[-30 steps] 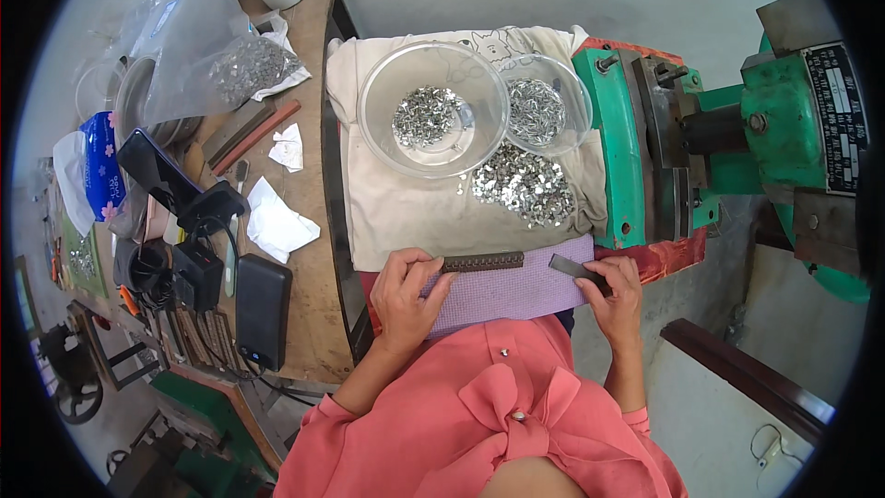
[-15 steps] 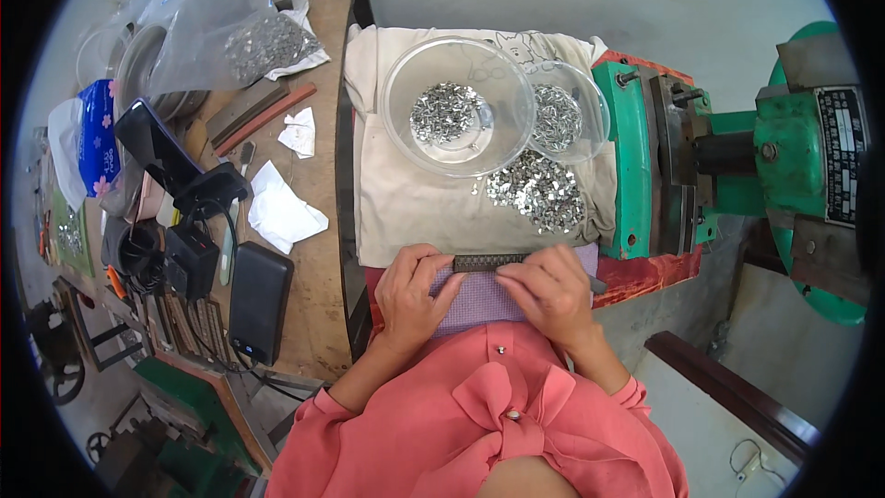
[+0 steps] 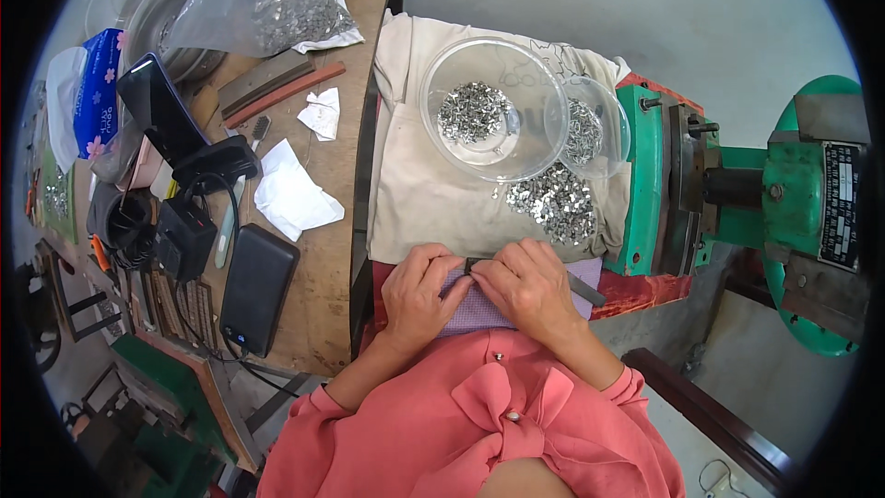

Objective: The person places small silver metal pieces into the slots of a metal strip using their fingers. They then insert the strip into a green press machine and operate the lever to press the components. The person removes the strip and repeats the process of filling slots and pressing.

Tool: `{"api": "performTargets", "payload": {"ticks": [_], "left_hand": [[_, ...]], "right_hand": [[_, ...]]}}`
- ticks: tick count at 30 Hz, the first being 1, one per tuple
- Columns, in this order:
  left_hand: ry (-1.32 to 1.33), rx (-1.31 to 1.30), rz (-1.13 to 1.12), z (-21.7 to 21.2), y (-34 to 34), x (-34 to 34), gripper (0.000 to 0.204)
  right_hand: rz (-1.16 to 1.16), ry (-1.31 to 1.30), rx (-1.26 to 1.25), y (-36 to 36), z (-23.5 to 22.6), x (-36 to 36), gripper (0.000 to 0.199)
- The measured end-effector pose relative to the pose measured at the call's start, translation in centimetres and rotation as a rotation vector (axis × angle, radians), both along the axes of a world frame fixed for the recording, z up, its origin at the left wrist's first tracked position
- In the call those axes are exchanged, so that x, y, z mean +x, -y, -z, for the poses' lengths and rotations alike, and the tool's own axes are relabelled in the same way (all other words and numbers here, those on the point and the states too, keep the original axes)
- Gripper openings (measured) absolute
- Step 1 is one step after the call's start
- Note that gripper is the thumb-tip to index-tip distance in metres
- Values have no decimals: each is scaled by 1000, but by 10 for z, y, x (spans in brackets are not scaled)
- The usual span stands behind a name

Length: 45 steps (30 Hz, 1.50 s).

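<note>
Over the purple textured cloth (image 3: 461, 312), a dark slotted metal strip (image 3: 471, 264) lies between my two hands, mostly covered by the right one. My left hand (image 3: 415, 297) closes thumb and fingers at the strip's left end. My right hand (image 3: 529, 288) has its fingers bent and pinched together over the strip, close to the left fingertips. Whether a small piece sits in that pinch is hidden. A flat dark bar (image 3: 586, 291) sticks out to the right of my right hand. Just beyond my hands, a pile of small shiny metal pieces (image 3: 553, 206) rests on the beige cloth (image 3: 424, 212).
A clear plastic tub (image 3: 433, 143) and a smaller clear tub (image 3: 619, 134) hold more metal pieces. To the right stands a green machine (image 3: 641, 203). On the left wooden table (image 3: 323, 314) are a phone (image 3: 159, 111), a power bank (image 3: 260, 290) and white tissue (image 3: 293, 194).
My right hand has moved left along the strip toward my left hand, covering most of the strip. The whole view has shifted slightly.
</note>
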<state>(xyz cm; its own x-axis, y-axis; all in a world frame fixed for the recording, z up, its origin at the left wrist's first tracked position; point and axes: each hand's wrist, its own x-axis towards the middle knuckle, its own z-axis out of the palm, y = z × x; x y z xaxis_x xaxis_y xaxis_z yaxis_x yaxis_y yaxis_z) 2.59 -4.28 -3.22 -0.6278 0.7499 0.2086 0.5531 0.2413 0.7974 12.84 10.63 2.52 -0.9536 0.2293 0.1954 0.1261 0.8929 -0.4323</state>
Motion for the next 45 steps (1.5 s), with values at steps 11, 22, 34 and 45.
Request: {"api": "performTargets", "payload": {"ticks": [11,22,34,45], "left_hand": [[6,7,-7,-1,-1,-1,35],[36,-32,8,-5,0,-1,33],[-5,-24,19,-6,-2,-3,31],[-9,-21,23,-6,-2,-3,33]], "right_hand": [[-3,15,31,0,0,-5,14],[379,125,-794,-11,-13,-2,10],[650,138,-1565,-32,-15,-2,9],[290,163,-338,-28,9,-9,11]]}}
